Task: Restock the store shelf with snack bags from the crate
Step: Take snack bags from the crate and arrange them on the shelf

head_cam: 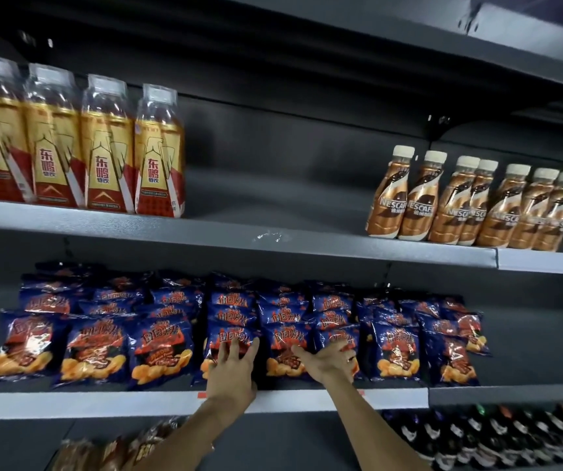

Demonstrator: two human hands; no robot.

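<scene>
Shelving unit [273,243]: dark grey metal, matte, flat boards with squared front lips; back panel dark and plain.

Snack-bag shelf [86,404]: middle board, its front edge carrying a pale price strip with a small red tag near the centre.

Snack bags [157,348]: glossy, crinkled foil pouches, dark blue with orange-red lettering and pictured golden chips. They stand in close rows from left to right and several deep toward the far wall, leaning back, pillow-shaped and shiny under the light.

Energy-drink bottles [106,147]: upper board, far left; four clear plastic bottles with angular shoulders, clear domed caps, gold-and-red labels, set side by side and touching.

Coffee bottles [470,205]: upper board, right; seven slim, waisted bottles in brown and copper sleeves with cream caps, closely ranked.

Lower board: dark bottles [497,433] at right, brown packets [110,450] at left, both blurred.

Left hand [234,365]: bare, fingers spread and straight, pressed flat on the face of a near-row bag at centre.

Right hand [329,360]: bare, fingers extended and splayed wide, resting on the neighbouring bags just to the right; a ring shows on one finger. Neither hand grips anything.
</scene>
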